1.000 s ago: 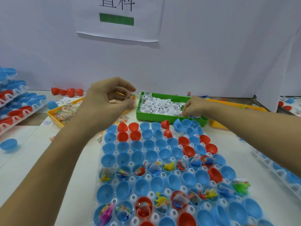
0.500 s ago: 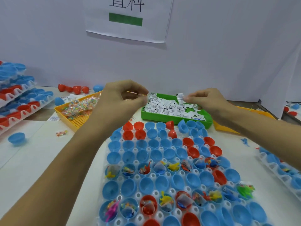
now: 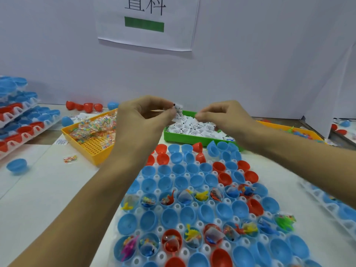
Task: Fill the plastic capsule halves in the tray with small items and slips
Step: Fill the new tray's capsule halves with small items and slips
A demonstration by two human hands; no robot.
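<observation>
- Perforated yellow plastic basket (image 3: 92, 145), far left, holds crinkly clear packets.
- Left hand (image 3: 142, 120) pinches a small printed paper slip (image 3: 178, 110).
- Right hand (image 3: 221, 116), fingers curled, pinches slips above the green bin (image 3: 185, 138).
- Round capsule halves (image 3: 169, 216), glossy blue and red, fill the near white tray (image 3: 180, 226).

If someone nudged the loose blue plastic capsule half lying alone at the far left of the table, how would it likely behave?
The loose blue plastic capsule half would probably rock or roll: it sits tilted on its rounded shell, outside any tray. Being thin and hollow, it likely skids easily on the smooth white table.
</observation>
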